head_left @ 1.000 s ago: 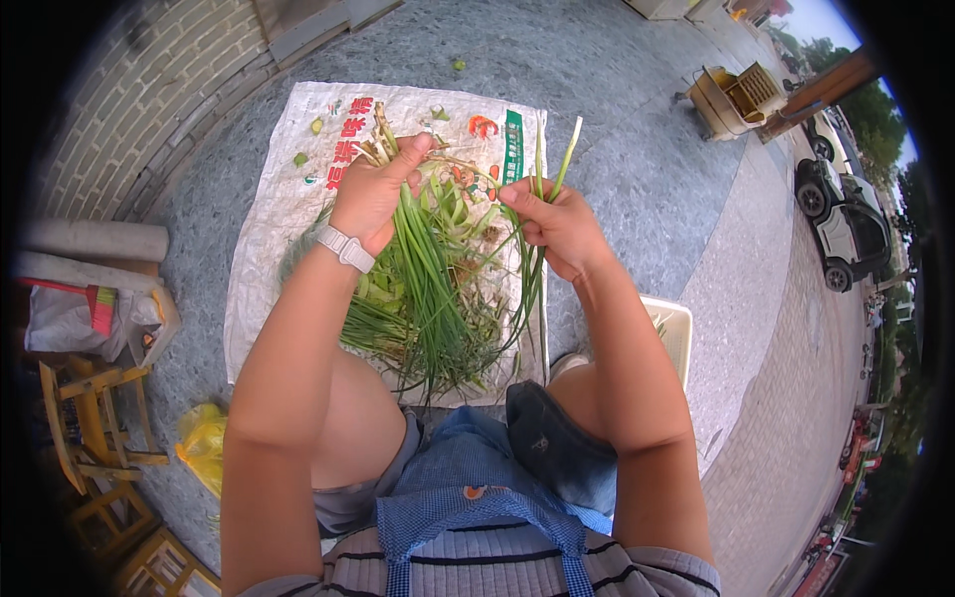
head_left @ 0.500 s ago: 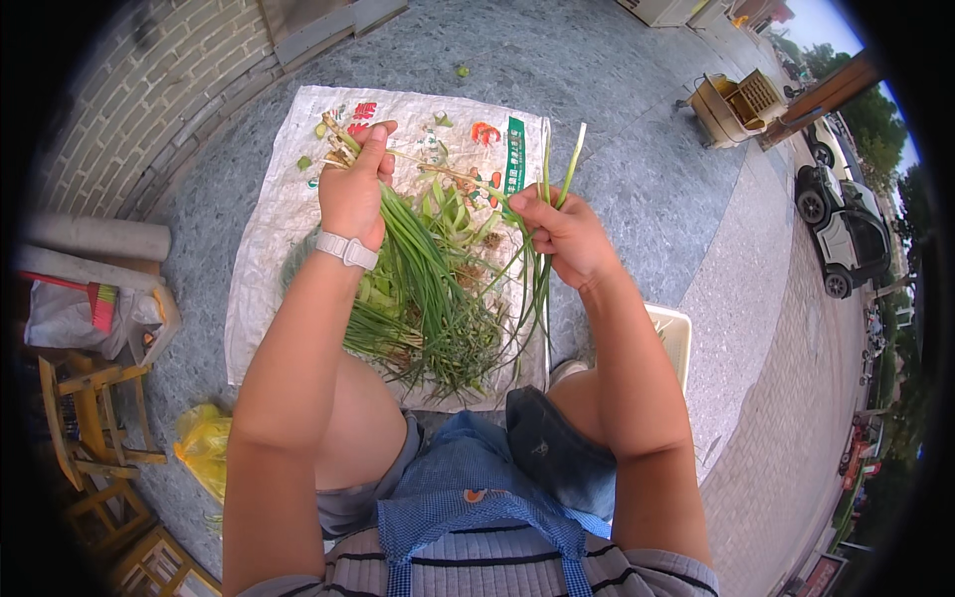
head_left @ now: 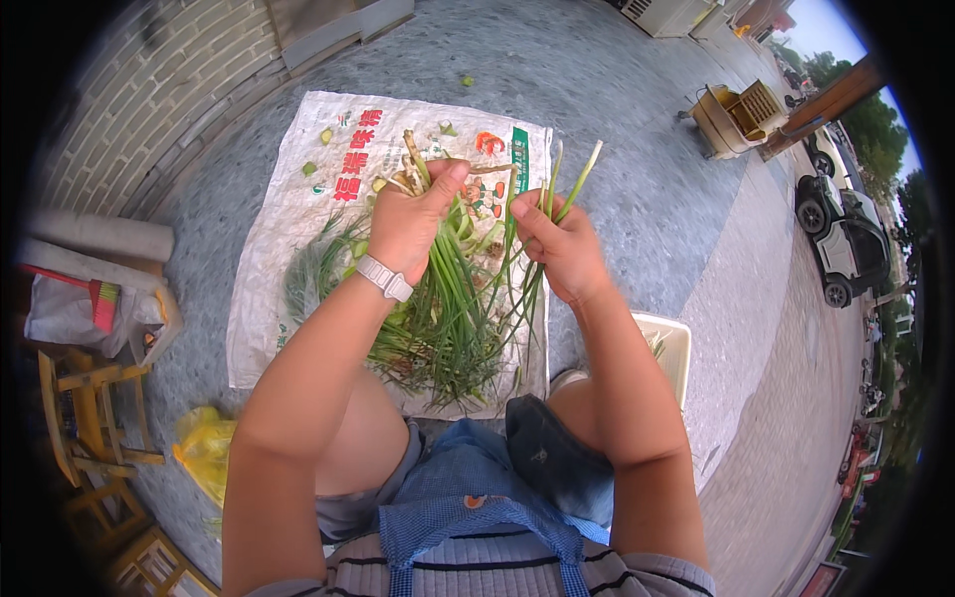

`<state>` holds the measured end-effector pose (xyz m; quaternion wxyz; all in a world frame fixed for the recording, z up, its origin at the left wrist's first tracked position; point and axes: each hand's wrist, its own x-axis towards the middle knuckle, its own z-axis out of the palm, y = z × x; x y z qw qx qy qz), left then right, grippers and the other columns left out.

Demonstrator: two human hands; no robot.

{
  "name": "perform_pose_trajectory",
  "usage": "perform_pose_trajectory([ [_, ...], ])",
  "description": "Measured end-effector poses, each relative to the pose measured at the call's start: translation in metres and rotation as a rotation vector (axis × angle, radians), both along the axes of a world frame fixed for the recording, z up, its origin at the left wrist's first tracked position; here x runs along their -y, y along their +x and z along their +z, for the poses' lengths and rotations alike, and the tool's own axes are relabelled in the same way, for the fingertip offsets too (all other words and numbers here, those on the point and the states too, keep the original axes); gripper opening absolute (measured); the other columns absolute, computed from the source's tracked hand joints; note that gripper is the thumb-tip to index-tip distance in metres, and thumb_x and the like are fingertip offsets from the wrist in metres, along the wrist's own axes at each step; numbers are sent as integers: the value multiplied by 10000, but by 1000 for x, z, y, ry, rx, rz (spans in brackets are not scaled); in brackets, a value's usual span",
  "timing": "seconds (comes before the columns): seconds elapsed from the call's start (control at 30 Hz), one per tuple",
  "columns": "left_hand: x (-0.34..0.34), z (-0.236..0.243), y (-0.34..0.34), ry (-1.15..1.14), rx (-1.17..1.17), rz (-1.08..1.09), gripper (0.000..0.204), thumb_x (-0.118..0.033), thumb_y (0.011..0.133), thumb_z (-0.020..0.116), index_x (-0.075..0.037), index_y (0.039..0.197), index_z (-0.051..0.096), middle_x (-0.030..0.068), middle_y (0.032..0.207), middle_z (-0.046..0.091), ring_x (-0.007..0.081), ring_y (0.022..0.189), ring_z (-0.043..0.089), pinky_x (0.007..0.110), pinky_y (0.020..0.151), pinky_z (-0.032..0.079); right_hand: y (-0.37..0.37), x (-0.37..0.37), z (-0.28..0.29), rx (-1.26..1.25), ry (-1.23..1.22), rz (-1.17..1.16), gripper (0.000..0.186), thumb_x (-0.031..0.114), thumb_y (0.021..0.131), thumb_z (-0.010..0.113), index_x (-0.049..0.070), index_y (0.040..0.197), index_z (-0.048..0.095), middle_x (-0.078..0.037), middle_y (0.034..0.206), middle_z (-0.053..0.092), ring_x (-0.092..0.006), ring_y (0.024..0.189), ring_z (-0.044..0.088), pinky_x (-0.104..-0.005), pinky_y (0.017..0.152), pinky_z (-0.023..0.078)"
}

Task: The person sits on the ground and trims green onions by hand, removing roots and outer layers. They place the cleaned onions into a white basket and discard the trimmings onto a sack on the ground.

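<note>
In my left hand [head_left: 406, 227], closed around them, is a bunch of green onions [head_left: 453, 303] with brownish, rooty ends pointing away from me and long green leaves hanging toward my lap. A thin brownish strip [head_left: 492, 168] stretches from the left thumb toward the right fingers. My right hand [head_left: 562, 247] pinches a few cleaner green onions [head_left: 580, 181], pale ends up and leaves trailing down. Loose peelings and leaves lie in a heap under both hands, on a flattened white woven sack [head_left: 264, 308]. Left of the bunch sits a clump of fine greens [head_left: 316, 274], seemingly in clear plastic.
A cream plastic basket [head_left: 676, 348] stands by my right knee. At left are a yellow bag [head_left: 206, 448], a wooden stool [head_left: 99, 398] and a red brush [head_left: 102, 303]. Farther off are a yellow mop bucket [head_left: 731, 119] and a parked vehicle [head_left: 846, 229].
My left hand has moved right and slightly nearer with its bunch, closer to the right hand. More of the sack's left side shows. The right hand has barely shifted.
</note>
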<state>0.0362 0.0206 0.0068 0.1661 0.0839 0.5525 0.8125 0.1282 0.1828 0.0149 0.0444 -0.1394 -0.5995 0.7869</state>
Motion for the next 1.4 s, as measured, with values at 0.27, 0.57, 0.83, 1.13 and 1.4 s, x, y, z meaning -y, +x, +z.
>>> perform_pose_trajectory([
  [0.27, -2, 1, 8, 140, 49, -158, 542, -447, 922, 569, 45, 1148, 585, -47, 727, 457, 64, 662, 392, 208, 618, 356, 2, 12, 6, -20, 153, -134, 107, 178, 887, 647, 76, 874, 618, 73, 695, 514, -23, 596, 420, -203, 525, 334],
  [0.57, -9, 13, 19, -133, -68, -129, 267, -178, 856, 703, 35, 1010, 653, 65, 924, 677, 97, 821, 597, 255, 752, 472, 5, 17, 4, -140, 385, -106, 107, 159, 892, 632, 68, 839, 613, 81, 680, 505, -6, 588, 390, -193, 516, 300],
  [0.83, -2, 1, 6, -370, -234, -171, 205, -152, 836, 701, -8, 959, 623, -4, 813, 615, 62, 699, 518, 239, 634, 436, 1, 13, 3, 3, 272, -6, 159, 197, 863, 676, 56, 822, 612, 65, 671, 519, -26, 590, 420, -216, 529, 323],
  [1.13, 24, -3, -49, -441, -333, 289, 170, -179, 851, 645, -15, 893, 642, 13, 718, 629, 82, 603, 517, 251, 579, 425, 6, -1, 5, 102, -89, 96, 114, 143, 840, 615, 59, 896, 564, 21, 687, 488, -54, 533, 394, -210, 470, 289],
  [1.4, 13, 12, -4, -300, -213, -152, 162, -133, 915, 581, -31, 1038, 605, -27, 748, 582, 56, 641, 458, 212, 604, 393, 1, 3, 2, 31, -40, 42, 98, 146, 873, 593, 58, 899, 557, -3, 737, 553, -54, 537, 415, -217, 485, 319],
])
